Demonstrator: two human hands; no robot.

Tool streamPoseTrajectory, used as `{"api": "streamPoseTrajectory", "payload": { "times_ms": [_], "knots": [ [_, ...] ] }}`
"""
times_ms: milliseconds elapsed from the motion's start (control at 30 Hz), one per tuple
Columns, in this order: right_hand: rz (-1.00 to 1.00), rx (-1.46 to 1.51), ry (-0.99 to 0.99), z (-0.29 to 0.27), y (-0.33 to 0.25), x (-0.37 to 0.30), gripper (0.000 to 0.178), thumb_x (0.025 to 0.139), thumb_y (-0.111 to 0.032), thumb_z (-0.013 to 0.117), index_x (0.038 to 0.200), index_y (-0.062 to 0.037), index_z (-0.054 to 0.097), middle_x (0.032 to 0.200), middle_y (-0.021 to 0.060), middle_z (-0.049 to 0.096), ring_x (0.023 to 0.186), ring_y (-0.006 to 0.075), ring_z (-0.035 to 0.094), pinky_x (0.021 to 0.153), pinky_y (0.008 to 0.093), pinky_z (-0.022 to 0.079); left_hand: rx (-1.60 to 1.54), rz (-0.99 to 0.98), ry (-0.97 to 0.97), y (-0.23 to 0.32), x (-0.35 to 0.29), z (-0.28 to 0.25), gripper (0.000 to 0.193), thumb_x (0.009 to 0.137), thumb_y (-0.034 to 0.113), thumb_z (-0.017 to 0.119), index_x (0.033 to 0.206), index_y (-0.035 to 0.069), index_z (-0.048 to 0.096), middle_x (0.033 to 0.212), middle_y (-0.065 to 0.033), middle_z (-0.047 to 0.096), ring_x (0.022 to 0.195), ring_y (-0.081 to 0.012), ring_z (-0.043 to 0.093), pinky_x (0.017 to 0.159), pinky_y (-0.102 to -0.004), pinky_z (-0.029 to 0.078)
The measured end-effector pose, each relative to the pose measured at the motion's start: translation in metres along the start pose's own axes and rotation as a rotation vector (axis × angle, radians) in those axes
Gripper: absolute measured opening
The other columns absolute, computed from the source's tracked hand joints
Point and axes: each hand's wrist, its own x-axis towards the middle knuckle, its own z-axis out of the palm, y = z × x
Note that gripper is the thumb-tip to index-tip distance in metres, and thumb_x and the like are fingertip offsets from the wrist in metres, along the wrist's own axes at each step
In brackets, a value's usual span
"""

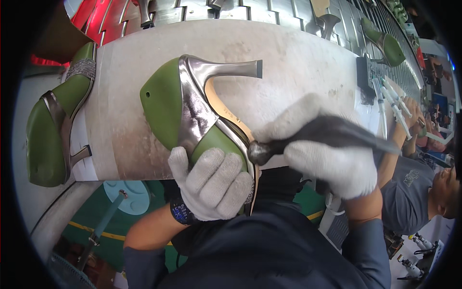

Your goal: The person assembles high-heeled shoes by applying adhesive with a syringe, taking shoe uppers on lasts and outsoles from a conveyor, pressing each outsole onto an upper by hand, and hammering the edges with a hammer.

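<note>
Tabletop lies clear beyond the heeled shoe, which overhangs the near edge. Left hand: fingers wrapped around the shoe; right hand: fingers gripping a dark tool at its sole.

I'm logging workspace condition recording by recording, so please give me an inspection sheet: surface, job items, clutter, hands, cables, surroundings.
Surface: pale worktable, scuffed and stained.
Job items: metallic high-heeled shoe on a green form, heel pointing right; dark tool, blurred, its rounded head at the shoe's edge; contact cannot be told.
Clutter: second shoe at left; black block and white tubes at right.
Hands: left hand, gloved, fingers curled over the shoe; right hand, gloved, gripping the tool.
Cables: none clearly identifiable.
Surroundings: slatted metal conveyor beyond the table; another person at right; teal round-topped stand at lower left.
</note>
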Motion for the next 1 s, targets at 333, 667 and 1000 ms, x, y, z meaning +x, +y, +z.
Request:
{"api": "streamPoseTrajectory", "payload": {
  "times_ms": [333,667,1000],
  "knots": [
    [-0.040,-0.140,-0.006,0.006,-0.019,0.038,0.033,0.091,-0.010,0.076,0.119,0.0074,0.073,0.121,0.0228,0.078,0.109,0.0280,0.076,0.100,0.0398,0.060,-0.027,-0.061,0.042,0.003,0.004,0.005,0.040,0.092,0.018,0.074,0.129,0.021,0.061,0.111,0.0002,0.068,0.097,-0.0164,0.068,0.120,-0.0694,0.027],
    [-0.159,-0.298,-0.112,-0.007,-0.032,0.063,0.028,0.090,-0.001,0.080,0.116,0.0079,0.074,0.119,0.0247,0.079,0.104,0.0269,0.078,0.092,0.0405,0.064,-0.032,-0.104,0.072,0.010,0.011,0.008,0.020,0.094,0.024,0.075,0.112,0.028,0.066,0.120,0.0068,0.063,0.116,-0.0093,0.063,0.117,-0.0654,0.030],
    [-0.298,-0.107,0.026,0.021,-0.012,0.052,0.032,0.095,-0.011,0.079,0.120,0.0091,0.071,0.124,0.0295,0.077,0.110,0.0340,0.077,0.100,0.0460,0.063,-0.060,-0.053,0.009,0.007,0.012,0.001,0.014,0.091,0.023,0.077,0.102,0.027,0.070,0.117,0.0048,0.065,0.118,-0.0125,0.064,0.119,-0.0681,0.029]
  ]
}}
